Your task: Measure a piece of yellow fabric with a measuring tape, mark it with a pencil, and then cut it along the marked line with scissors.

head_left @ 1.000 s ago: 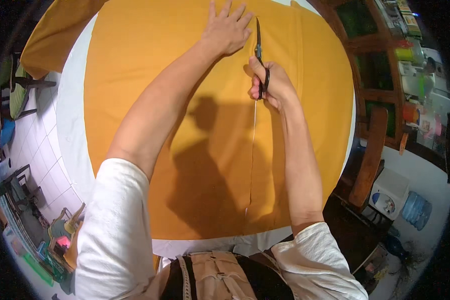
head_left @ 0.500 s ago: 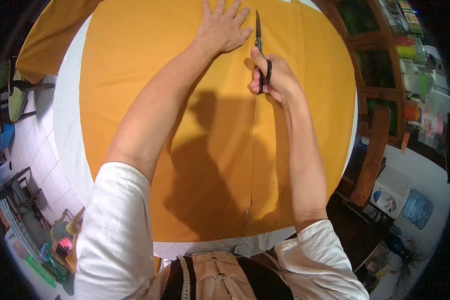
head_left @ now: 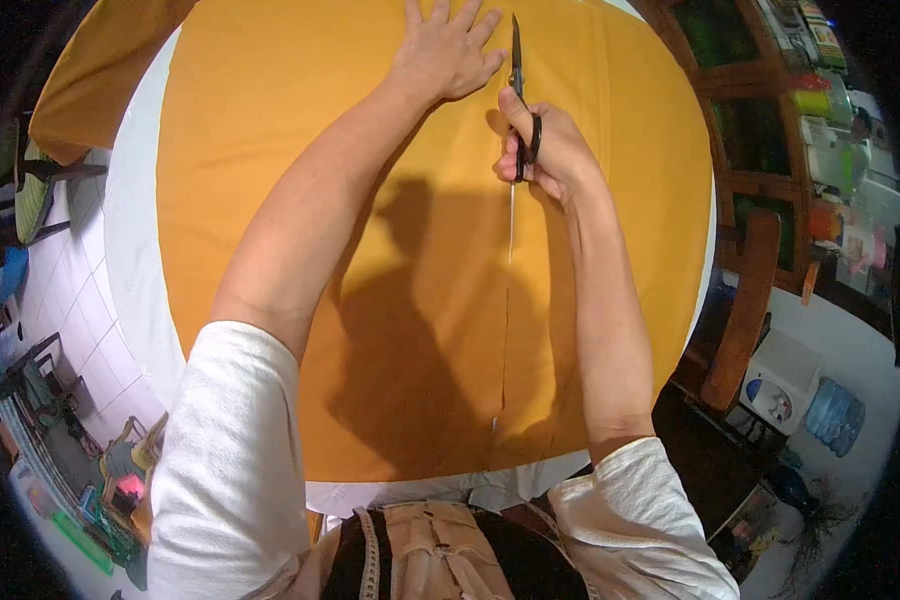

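A large mustard-yellow fabric [head_left: 260,180] lies spread over a table. My left hand [head_left: 445,55] rests flat on it at the far side, fingers spread, just left of the scissors. In my right hand [head_left: 548,145] is a pair of scissors [head_left: 516,65] with black handles, blades pointing away from me along the fabric. My thumb and fingers are closed round the handles. Behind the scissors a long, straight cut runs through the fabric towards me, a thin pale line showing in it. My shadow falls across the middle of the fabric.
White cloth [head_left: 135,240] shows under the fabric along the table's edges. More yellow fabric [head_left: 80,90] hangs over something at the far left. A wooden bench [head_left: 745,310] and a blue water jug [head_left: 832,415] stand to the right. Chairs and clutter occupy the tiled floor at left.
My right hand and the scissors have moved slightly away from me, and the cut reaches a little farther. My left hand has barely shifted.
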Motion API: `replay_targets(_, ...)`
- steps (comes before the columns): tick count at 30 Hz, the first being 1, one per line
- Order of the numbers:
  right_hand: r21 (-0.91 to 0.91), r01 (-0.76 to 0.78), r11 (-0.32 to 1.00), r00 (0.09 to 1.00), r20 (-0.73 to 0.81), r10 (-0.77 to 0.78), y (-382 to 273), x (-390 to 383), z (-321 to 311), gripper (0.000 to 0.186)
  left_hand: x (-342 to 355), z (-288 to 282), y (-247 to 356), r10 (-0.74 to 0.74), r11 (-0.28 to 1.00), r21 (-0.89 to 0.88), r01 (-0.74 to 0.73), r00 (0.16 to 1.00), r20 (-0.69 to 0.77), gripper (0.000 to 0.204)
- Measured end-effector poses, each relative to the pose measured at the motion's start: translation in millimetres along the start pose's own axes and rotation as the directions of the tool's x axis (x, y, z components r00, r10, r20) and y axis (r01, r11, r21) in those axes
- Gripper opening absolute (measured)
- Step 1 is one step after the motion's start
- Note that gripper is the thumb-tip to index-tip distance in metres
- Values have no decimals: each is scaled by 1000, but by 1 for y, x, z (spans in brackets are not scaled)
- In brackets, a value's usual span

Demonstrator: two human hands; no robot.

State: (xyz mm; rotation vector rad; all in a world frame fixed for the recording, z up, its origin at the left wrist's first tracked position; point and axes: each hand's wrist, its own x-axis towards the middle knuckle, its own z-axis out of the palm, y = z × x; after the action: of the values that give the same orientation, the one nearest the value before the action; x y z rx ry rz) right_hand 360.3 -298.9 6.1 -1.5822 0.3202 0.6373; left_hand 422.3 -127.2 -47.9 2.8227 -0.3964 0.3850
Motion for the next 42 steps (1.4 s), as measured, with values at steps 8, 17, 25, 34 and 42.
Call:
replay_targets(8,2,4,1000,1000,24,-4,5,1,-4,55,0,-1,1,3,1000,-20,-3,1000,10,67)
replay_targets(17,5,10,1000,1000,7,-10,2,3,-1,53,7,17,-2,-67,995,85,59,993,94,68)
replay_targets(25,-4,27,1000,1000,-11,-27,3,1,-2,49,5,15,-2,-3,997,78,4,1000,-18,68)
replay_targets(34,-27,-6,1000,1000,-9,5,-10,11,6,51,5,11,-4,-20,996,89,17,999,34,65)
replay_targets(42,-26,4,1000,1000,-13,-4,-8,9,5,53,5,11,-3,-4,996,87,0,999,37,64)
